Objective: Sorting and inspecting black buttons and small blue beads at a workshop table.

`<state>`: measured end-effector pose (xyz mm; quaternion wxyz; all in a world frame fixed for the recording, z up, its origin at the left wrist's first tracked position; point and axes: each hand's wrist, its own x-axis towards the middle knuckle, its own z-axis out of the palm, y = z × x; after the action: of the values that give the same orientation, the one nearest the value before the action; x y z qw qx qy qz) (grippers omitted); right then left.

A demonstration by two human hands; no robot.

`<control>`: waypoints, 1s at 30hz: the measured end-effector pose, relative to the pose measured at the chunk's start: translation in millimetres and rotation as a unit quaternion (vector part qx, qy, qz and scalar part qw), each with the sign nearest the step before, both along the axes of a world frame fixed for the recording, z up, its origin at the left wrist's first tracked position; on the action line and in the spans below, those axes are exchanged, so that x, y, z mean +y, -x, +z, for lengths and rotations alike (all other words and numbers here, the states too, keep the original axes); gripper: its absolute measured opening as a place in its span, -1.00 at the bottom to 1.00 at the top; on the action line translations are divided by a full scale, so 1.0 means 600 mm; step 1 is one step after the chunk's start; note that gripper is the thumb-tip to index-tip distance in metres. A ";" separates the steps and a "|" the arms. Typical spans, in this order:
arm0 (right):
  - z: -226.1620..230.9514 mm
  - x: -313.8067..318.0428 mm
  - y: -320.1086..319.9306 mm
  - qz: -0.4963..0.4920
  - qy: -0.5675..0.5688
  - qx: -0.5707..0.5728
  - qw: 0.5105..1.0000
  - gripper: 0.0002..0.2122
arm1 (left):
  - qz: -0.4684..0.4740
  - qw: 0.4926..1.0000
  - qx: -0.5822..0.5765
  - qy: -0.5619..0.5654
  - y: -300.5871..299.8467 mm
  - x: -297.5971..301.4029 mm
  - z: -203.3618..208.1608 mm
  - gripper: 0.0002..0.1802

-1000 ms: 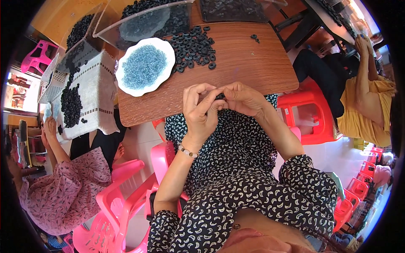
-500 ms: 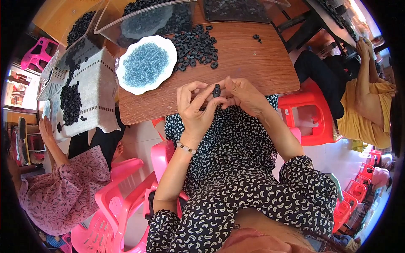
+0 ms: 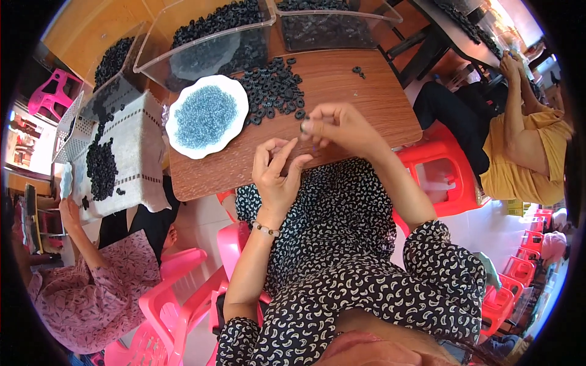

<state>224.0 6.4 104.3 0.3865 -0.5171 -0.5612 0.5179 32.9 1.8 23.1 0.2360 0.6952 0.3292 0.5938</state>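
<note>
Over the near edge of the brown table (image 3: 342,79), my left hand (image 3: 276,171) has thumb and forefinger apart, with nothing visible between them. My right hand (image 3: 345,131) is raised just to its right, thumb and fingertips closed on a small black plastic piece (image 3: 304,127), mostly covered and slightly blurred. Beyond my hands lies a heap of similar small black plastic pieces (image 3: 271,88), rounded and with holes. Left of the heap sits a white scalloped plate (image 3: 242,116) full of tiny clear bluish bits (image 3: 206,116).
Clear plastic bins (image 3: 204,27) of black pieces stand along the table's far side. Two loose bits (image 3: 359,71) lie at the right. A cloth-covered table (image 3: 137,134) with black pieces and a co-worker (image 3: 97,274) are left; a red stool (image 3: 442,168) and another co-worker (image 3: 525,146) are right.
My hands have come apart; both were on one small black piece. My right hand has lifted slightly away with a dark piece at its fingertips, and my left fingers have opened.
</note>
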 end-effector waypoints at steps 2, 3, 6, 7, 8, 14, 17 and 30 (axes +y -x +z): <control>0.039 0.035 -0.011 -0.026 -0.063 -0.032 0.997 -0.73 | 0.000 1.000 0.005 0.008 0.002 0.002 -0.003 -0.73; 0.054 0.064 -0.027 -0.028 -0.090 -0.024 0.995 -0.70 | 0.000 1.000 0.005 0.005 0.000 0.002 -0.005 -0.73; 0.114 0.162 -0.072 -0.078 -0.079 0.095 0.989 -0.68 | 0.000 1.000 -0.008 0.020 0.001 0.000 -0.009 -0.81; 0.131 0.197 -0.096 -0.068 -0.087 0.214 0.971 -0.69 | -0.002 1.000 -0.009 0.017 -0.001 0.000 -0.008 -0.81; 0.150 0.223 -0.119 -0.061 -0.091 0.269 0.957 -0.66 | -0.007 1.000 -0.007 0.024 -0.005 0.000 -0.005 -0.81; 0.157 0.291 -0.192 -0.093 -0.057 0.333 0.937 -0.56 | 0.005 0.999 0.011 0.035 -0.006 0.000 0.000 -0.84; 0.147 0.253 -0.154 -0.121 -0.105 0.272 0.949 -0.64 | 0.017 0.999 0.017 0.036 0.000 0.000 -0.002 -0.85; -0.024 0.110 -0.085 -0.068 -0.078 -0.142 0.984 -0.80 | 0.014 0.999 0.019 0.027 -0.010 0.001 -0.012 -0.95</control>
<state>274.8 72.7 90.0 0.3767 -0.5906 -0.6125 0.3662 38.7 2.6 15.9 0.2396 0.6950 0.3595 0.5747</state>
